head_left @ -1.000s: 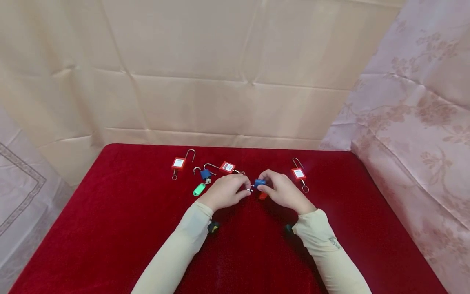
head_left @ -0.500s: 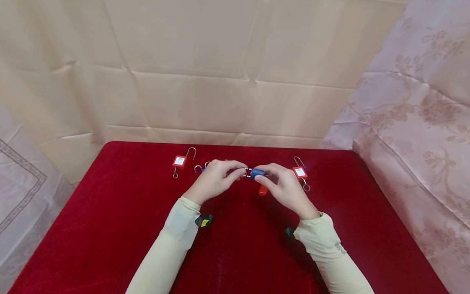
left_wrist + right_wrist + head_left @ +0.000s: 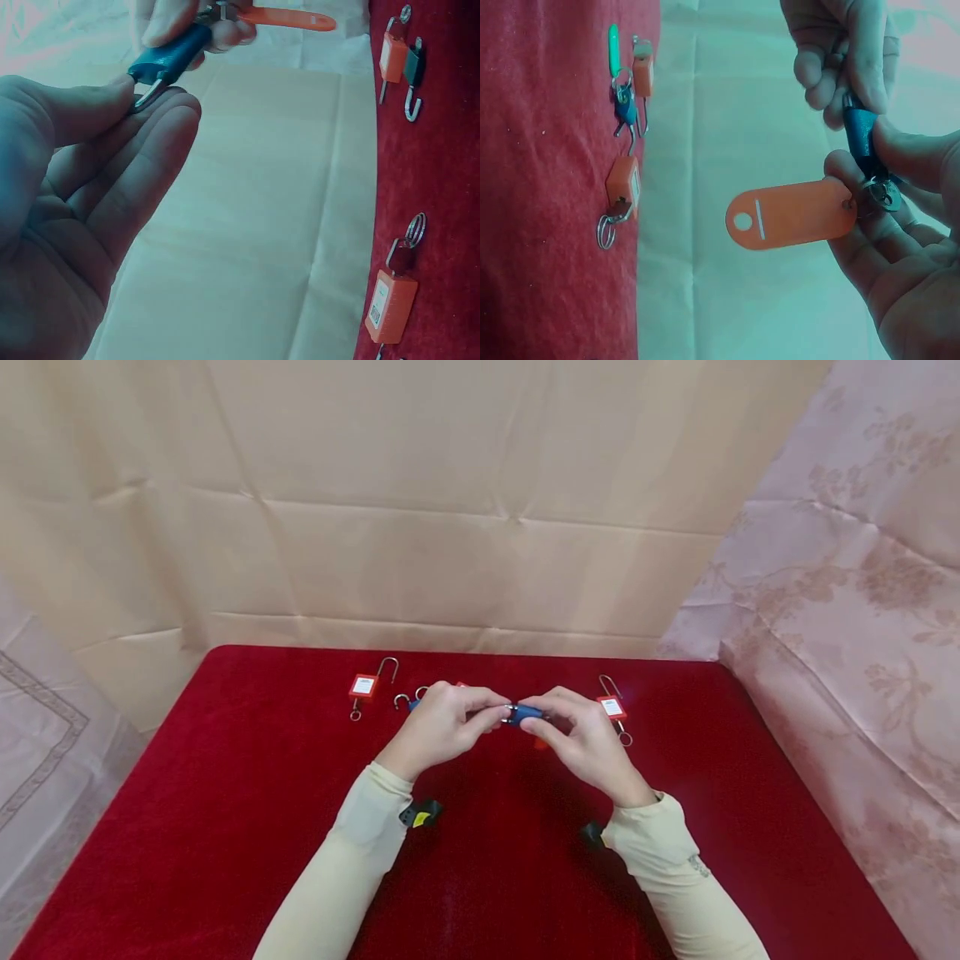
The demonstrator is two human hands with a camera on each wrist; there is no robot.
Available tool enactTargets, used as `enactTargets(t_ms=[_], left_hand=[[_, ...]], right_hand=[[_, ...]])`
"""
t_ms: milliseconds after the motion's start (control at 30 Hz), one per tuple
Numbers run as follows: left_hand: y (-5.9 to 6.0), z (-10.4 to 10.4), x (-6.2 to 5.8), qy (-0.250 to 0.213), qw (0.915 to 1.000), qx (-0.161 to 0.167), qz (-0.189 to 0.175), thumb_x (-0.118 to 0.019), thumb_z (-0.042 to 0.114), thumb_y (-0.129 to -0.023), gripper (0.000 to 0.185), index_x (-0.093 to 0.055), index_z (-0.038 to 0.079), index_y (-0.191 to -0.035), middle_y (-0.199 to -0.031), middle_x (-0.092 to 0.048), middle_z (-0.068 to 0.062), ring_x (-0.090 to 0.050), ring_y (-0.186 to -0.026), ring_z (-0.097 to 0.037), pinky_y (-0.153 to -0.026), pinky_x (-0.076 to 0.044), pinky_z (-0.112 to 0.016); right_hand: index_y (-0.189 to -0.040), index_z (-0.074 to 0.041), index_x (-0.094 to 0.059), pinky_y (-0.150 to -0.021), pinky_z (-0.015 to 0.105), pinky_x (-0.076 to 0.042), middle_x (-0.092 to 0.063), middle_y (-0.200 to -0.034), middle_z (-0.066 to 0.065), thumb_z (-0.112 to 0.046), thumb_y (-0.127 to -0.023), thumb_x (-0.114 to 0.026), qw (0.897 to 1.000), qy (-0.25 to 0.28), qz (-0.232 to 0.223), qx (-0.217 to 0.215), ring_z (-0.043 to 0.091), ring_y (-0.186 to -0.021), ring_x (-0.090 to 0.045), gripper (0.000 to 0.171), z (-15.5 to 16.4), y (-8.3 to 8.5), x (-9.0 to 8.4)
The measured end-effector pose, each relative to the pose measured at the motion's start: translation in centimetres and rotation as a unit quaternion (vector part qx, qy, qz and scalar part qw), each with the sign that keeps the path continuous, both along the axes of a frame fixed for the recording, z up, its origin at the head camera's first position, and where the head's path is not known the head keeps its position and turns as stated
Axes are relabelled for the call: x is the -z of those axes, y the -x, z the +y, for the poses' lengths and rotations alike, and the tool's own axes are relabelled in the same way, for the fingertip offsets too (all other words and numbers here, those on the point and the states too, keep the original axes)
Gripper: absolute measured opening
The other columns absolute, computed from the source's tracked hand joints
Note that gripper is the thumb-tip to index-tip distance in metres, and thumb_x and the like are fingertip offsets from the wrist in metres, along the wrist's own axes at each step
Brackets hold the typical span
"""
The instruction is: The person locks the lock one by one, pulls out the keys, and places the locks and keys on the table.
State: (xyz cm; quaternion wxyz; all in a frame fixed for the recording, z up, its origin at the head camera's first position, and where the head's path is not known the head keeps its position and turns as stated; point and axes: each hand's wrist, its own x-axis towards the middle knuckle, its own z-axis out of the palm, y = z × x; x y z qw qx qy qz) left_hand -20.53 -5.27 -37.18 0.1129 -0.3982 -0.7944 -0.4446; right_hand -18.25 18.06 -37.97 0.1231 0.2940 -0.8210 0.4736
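Both hands hold a small blue padlock [image 3: 527, 714] above the table, near the middle of the head view. The thumb and fingers of my left hand [image 3: 442, 724] pinch its metal shackle, part of which shows in the left wrist view. My right hand [image 3: 585, 743] grips the blue body between thumb and fingers. A key [image 3: 886, 196] sits at the end of the body away from the shackle. From its ring hangs an orange key tag [image 3: 789, 216], beside the right fingers.
On the red cloth [image 3: 480, 860] lie a red padlock [image 3: 363, 686] at left and another red padlock [image 3: 611, 707] at right, shackles open. Behind the left hand are a second blue padlock [image 3: 625, 106] with a green tag [image 3: 614, 49] and a third red padlock [image 3: 622, 180].
Both hands have risen and moved away from me with the blue padlock. Less of its shackle shows between the left fingers and the body than half a second ago.
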Motion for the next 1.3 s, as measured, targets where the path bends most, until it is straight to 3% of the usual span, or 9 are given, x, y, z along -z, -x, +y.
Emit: enactTargets(t_ms=[233, 433, 600, 700, 900, 1033, 1133, 1300], left_hand=[[-0.2, -0.4, 0.1, 0.000, 0.9997, 0.016, 0.017, -0.075, 0.010, -0.093, 0.013, -0.078, 0.004, -0.104, -0.077, -0.072, 0.000, -0.052, -0.056, -0.001, -0.054, -0.048, -0.020], [-0.1, -0.3, 0.3, 0.000, 0.9995, 0.032, 0.007, -0.074, 0.008, -0.093, 0.014, -0.078, 0.003, -0.106, -0.080, -0.074, -0.001, -0.053, -0.059, -0.001, -0.055, -0.049, -0.020], [0.0, -0.2, 0.6, 0.012, 0.9997, 0.023, 0.002, -0.073, 0.009, -0.094, 0.014, -0.078, 0.003, -0.106, -0.080, -0.073, 0.000, -0.053, -0.057, -0.001, -0.055, -0.048, -0.021], [0.0, -0.4, 0.6, 0.023, 0.9996, 0.014, -0.014, -0.073, 0.010, -0.095, 0.014, -0.077, 0.004, -0.107, -0.080, -0.073, 0.000, -0.054, -0.058, -0.002, -0.055, -0.049, -0.022], [0.1, -0.8, 0.7, 0.050, 0.9983, 0.000, -0.031, -0.072, 0.012, -0.096, 0.015, -0.077, 0.006, -0.108, -0.084, -0.073, -0.002, -0.054, -0.062, -0.005, -0.060, -0.050, -0.022], [0.2, -1.0, 0.8, 0.052, 0.9978, -0.005, -0.041, -0.070, 0.014, -0.098, 0.013, -0.075, 0.009, -0.109, -0.077, -0.067, 0.006, -0.050, -0.059, -0.007, -0.057, -0.047, -0.023], [0.3, -1.2, 0.9, 0.052, 0.9966, -0.006, -0.064, -0.068, 0.016, -0.099, 0.013, -0.074, 0.011, -0.110, -0.073, -0.060, 0.010, -0.046, -0.056, -0.008, -0.055, -0.044, -0.025], [0.5, -1.8, 1.1, 0.049, 0.9935, -0.003, -0.103, -0.065, 0.017, -0.101, 0.011, -0.072, 0.014, -0.109, -0.072, -0.060, 0.004, -0.047, -0.056, -0.010, -0.055, -0.045, -0.026]], right_hand=[[-0.109, -0.008, -0.077, -0.059, 0.030, -0.056, -0.068, -0.091, -0.001, -0.005, -0.089, -0.078, 0.999, 0.022, -0.017, -0.024, 0.027, -0.066, -0.066, 0.021, -0.6, -0.6, -0.1], [-0.109, -0.009, -0.077, -0.061, 0.029, -0.057, -0.069, -0.093, -0.001, -0.004, -0.087, -0.078, 0.999, 0.022, -0.019, -0.020, 0.027, -0.068, -0.066, 0.022, -0.7, -0.6, 0.0], [-0.109, -0.007, -0.077, -0.060, 0.027, -0.056, -0.069, -0.092, 0.000, -0.001, -0.086, -0.079, 0.999, 0.024, -0.033, -0.013, 0.021, -0.067, -0.066, 0.023, -0.8, -0.6, 0.2], [-0.108, -0.006, -0.077, -0.063, 0.026, -0.056, -0.070, -0.091, 0.000, -0.001, -0.086, -0.079, 0.999, 0.013, -0.037, -0.004, 0.018, -0.070, -0.066, 0.023, -1.1, -0.4, 0.4], [-0.106, 0.002, -0.074, -0.063, 0.033, -0.059, -0.070, -0.088, 0.009, 0.004, -0.086, -0.077, 0.998, 0.011, -0.057, 0.006, 0.024, -0.069, -0.068, 0.020, -1.6, 0.0, 1.2], [-0.107, -0.001, -0.074, -0.064, 0.035, -0.060, -0.071, -0.091, 0.007, 0.000, -0.088, -0.077, 0.997, 0.028, -0.078, 0.002, 0.022, -0.071, -0.070, 0.020, -1.8, 0.0, 1.4], [-0.109, -0.005, -0.075, -0.065, 0.036, -0.060, -0.071, -0.091, 0.003, -0.005, -0.089, -0.078, 0.995, 0.036, -0.093, -0.005, 0.028, -0.073, -0.071, 0.020, -1.9, 0.1, 1.5], [-0.115, -0.006, -0.073, -0.069, 0.036, -0.060, -0.073, -0.090, 0.003, -0.013, -0.090, -0.078, 0.993, 0.027, -0.116, -0.024, 0.033, -0.074, -0.072, 0.026, -2.1, 0.2, 1.6]])
